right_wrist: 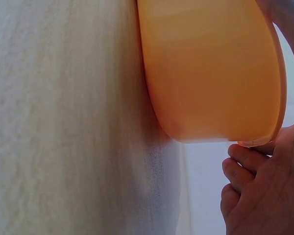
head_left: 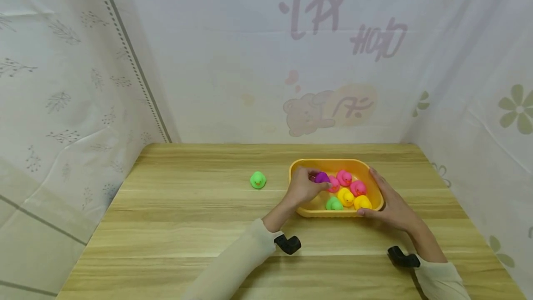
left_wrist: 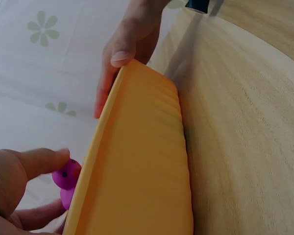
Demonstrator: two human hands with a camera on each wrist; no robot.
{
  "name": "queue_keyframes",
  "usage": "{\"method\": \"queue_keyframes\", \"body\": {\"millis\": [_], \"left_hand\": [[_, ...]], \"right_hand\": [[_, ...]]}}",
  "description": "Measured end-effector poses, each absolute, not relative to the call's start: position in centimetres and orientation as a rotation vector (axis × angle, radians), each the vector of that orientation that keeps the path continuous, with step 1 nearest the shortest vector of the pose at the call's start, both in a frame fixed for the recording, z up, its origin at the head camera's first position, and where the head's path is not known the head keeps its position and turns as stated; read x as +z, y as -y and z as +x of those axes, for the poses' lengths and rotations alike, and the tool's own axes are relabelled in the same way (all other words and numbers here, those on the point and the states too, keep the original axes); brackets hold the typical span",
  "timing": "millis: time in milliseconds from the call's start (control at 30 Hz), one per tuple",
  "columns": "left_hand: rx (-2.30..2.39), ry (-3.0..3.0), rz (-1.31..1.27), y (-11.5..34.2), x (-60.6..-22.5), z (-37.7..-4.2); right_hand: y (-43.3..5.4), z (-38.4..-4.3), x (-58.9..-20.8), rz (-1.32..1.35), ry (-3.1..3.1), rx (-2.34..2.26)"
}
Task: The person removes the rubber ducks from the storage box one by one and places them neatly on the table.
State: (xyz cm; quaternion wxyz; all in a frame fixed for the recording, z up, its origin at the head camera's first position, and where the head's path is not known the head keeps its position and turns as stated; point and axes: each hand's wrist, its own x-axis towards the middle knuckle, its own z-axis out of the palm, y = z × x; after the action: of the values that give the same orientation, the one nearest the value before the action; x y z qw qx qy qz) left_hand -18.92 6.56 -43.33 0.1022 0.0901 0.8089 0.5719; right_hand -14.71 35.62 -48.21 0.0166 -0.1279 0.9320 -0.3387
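Thumb and fingers of the left hand pinch the purple toy duck, closed to just the toy's width! There it is, right of centre in the head view, over the left part of the yellow-orange plastic tub, its head peeping above the rim in the left wrist view. Whether its base touches the tub floor, I can't tell.

It looks a light one, probably soft, hollow vinyl: hard to break, easy to dent, and that smooth round head could slip. The body's sides or the neck look the best hold, with a gentle squeeze.

Over to the right hand, thumb at the near rim, fingers round the tub's right end, spread as wide as that corner. The tub looks thin, fairly stiff and light enough to slide, so the rim is the place to steady it.

Left forearm slants up from bottom centre, the hand dipping over the tub's left rim; right forearm angles in from lower right. Between the hands sit three pink ducks, two yellow ducks and a green duck; another green duck stands on the wood-grain table, near centre frame.
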Motion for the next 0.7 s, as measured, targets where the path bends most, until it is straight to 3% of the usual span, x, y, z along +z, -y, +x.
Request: {"method": "queue_keyframes", "body": {"millis": [700], "left_hand": [[1.812, -2.242, 0.302, -3.3, -42.6, -18.9]], "right_hand": [[-35.6, -14.7, -48.1, -0.397, -2.894, -1.064]]}}
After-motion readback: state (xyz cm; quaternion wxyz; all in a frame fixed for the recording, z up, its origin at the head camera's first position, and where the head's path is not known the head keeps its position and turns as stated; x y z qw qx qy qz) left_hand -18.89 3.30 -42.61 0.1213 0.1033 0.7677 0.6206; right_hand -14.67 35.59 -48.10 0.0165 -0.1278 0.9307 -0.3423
